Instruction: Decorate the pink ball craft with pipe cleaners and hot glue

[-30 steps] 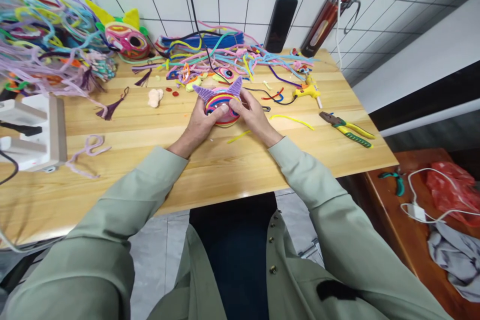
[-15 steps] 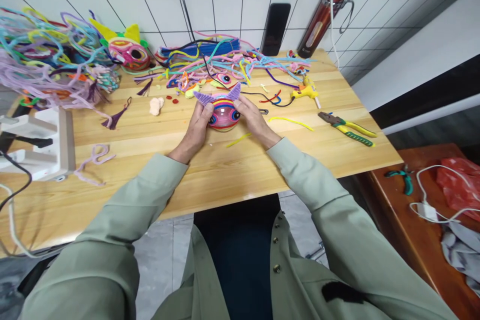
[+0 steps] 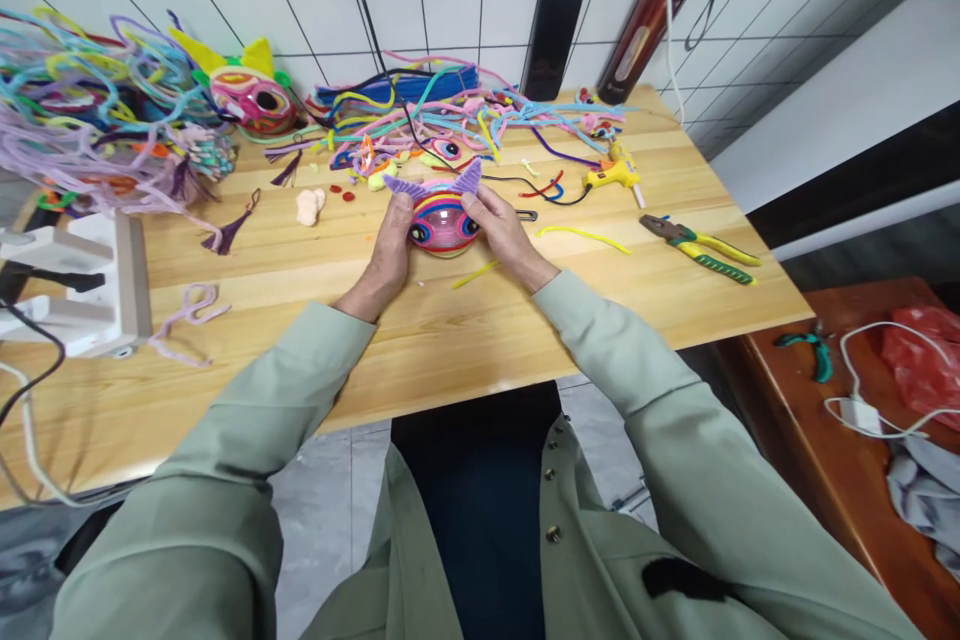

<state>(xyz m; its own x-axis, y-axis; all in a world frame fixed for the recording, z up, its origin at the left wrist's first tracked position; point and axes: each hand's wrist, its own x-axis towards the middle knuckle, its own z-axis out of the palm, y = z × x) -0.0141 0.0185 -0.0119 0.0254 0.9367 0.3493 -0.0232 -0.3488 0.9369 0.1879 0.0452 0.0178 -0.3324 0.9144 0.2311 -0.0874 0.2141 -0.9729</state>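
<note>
Between my hands is a rounded pipe-cleaner mask (image 3: 444,225) with purple ears, ringed eyes in pink and blue, and a clear pinkish middle. My left hand (image 3: 391,245) is closed on its left side, the thumb near the base of the left ear. On the opposite side my right hand (image 3: 501,227) grips the edge, thumb beside the right ear. The fingers behind the mask are hidden. Just below it a short yellow pipe cleaner (image 3: 475,274) lies on the wooden table (image 3: 450,350).
Pliers (image 3: 701,248) and a yellow glue gun (image 3: 615,175) lie to the right. Behind are piled pipe cleaners (image 3: 442,95), a phone (image 3: 553,45) and a red flask (image 3: 652,20). A second mask (image 3: 253,100) stands back left, near a white power strip (image 3: 124,285).
Both hands still hold the mask, which is turned and tilted slightly. The whole view has shifted a little.
</note>
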